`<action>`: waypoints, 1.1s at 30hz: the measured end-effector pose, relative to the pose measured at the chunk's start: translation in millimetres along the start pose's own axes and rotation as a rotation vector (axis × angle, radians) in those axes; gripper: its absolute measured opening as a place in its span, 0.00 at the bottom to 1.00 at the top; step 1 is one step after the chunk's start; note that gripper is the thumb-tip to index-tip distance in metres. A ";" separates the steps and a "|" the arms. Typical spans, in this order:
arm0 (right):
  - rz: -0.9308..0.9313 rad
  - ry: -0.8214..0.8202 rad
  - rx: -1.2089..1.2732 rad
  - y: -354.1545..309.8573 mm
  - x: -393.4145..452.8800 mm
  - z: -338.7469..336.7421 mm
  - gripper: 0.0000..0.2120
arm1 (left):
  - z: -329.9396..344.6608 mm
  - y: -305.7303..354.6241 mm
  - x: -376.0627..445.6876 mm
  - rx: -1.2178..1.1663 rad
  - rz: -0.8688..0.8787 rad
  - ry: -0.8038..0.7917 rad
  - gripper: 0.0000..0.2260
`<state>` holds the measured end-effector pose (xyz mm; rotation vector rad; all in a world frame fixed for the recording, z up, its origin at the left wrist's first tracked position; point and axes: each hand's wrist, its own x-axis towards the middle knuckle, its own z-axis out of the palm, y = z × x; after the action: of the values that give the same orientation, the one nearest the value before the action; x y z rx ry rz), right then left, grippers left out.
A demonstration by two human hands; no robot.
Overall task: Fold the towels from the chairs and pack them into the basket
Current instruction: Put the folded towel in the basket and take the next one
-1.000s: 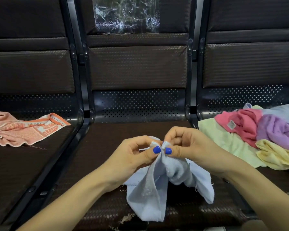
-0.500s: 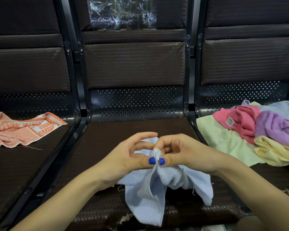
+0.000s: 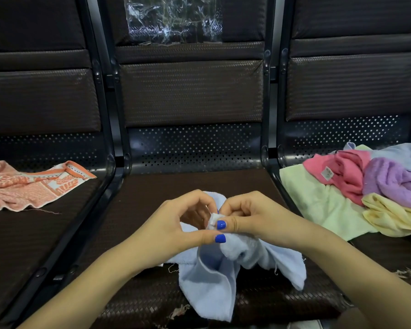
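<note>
A light blue towel (image 3: pixel 214 281) hangs bunched over the front of the middle chair seat (image 3: pixel 152 193). My left hand (image 3: pixel 176 224) and my right hand (image 3: pixel 252 217) meet above it, both pinching the same gathered corner of the blue towel between thumb and fingers. The rest of the cloth droops below my hands in loose folds. A pile of towels lies on the right chair: pale green (image 3: pixel 318 205), pink (image 3: pixel 347 176), purple (image 3: pixel 394 181) and yellow (image 3: pixel 389 214). No basket is in view.
An orange and white patterned towel (image 3: pixel 33 186) lies spread on the left chair seat. Black metal armrests separate the three seats. Crinkled clear plastic (image 3: pixel 173 20) is stuck on the middle chair's backrest. Frayed threads lie at the front edge of the middle seat.
My hands have lowered slightly with the blue towel. My left thumb has slid down below the right thumb, and my left fingers have curled back onto the pinched corner.
</note>
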<state>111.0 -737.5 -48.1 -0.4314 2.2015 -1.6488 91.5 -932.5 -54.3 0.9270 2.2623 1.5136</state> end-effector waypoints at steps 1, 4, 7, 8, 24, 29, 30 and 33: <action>0.013 -0.023 0.022 0.1 -0.5 0.8 0.07 | 0.8 0.7 -0.5 0.002 0.005 -0.006 0.12; 0.018 -0.048 0.080 -0.4 -2.5 2.8 0.07 | 2.3 3.4 -1.5 0.029 0.021 0.002 0.13; 0.024 -0.018 0.142 1.0 -3.1 3.0 0.06 | 1.3 3.6 -3.1 0.086 0.063 0.040 0.10; 0.027 -0.014 0.158 2.4 -2.7 2.5 0.06 | 0.9 4.0 -3.8 0.114 0.088 0.057 0.08; 0.032 -0.038 0.011 3.2 -5.3 5.9 0.07 | -7.4 1.4 -4.4 0.061 -0.124 -0.039 0.14; 0.043 -0.025 -0.107 2.7 -7.2 6.4 0.02 | -3.9 -2.4 -6.2 0.229 -0.126 -0.115 0.15; 0.051 -0.032 -0.108 3.4 -7.3 7.0 0.02 | -3.7 -1.7 -6.6 0.278 -0.110 -0.132 0.15; 0.071 -0.064 -0.137 2.8 -8.2 8.6 0.03 | -4.1 1.0 -7.1 0.311 -0.092 -0.173 0.18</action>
<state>122.1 -740.5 -52.2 -0.4310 2.2632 -1.4337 95.0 -939.8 -52.5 0.9762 2.4135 1.0187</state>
